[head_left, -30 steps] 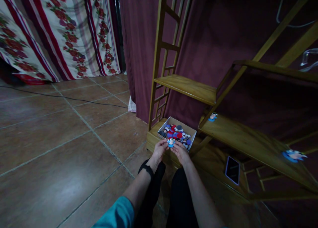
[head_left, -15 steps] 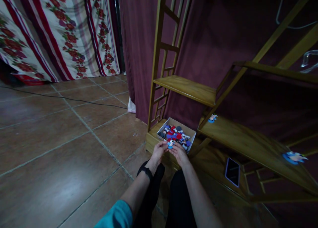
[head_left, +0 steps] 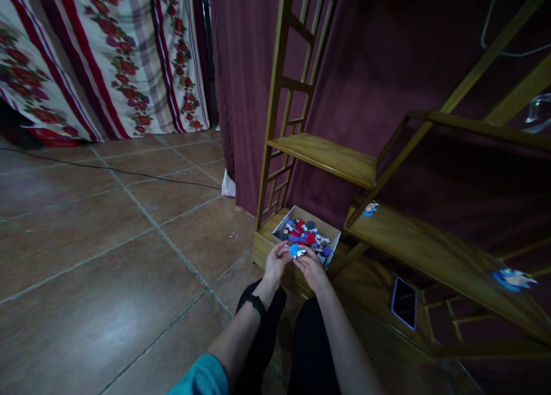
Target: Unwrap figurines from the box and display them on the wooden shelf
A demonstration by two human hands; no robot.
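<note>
Between both hands is a small figurine [head_left: 297,251] with a round blue base, its base side now turned toward me. My left hand [head_left: 276,261] pinches it from the left, and my right hand [head_left: 310,266] grips its right side. The held figurine is just above the near edge of an open cardboard box [head_left: 331,229]. Inside the box lies a jumble of small figurines [head_left: 303,234] with red, purple and dark round bases. Fine details of the held piece are too small to make out.
A wooden shelf unit [head_left: 327,157] stands ahead and to the right. Two similar blue-based figurines, one nearer [head_left: 370,208] and one farther right [head_left: 514,279], sit on its middle board. A phone [head_left: 404,303] lies on the lower board. A black cable [head_left: 150,178] crosses the tiled floor.
The figurine in my hands has been tilted around, so its blue base shows more and its figure points to the right. Both hands stay over the box edge.
</note>
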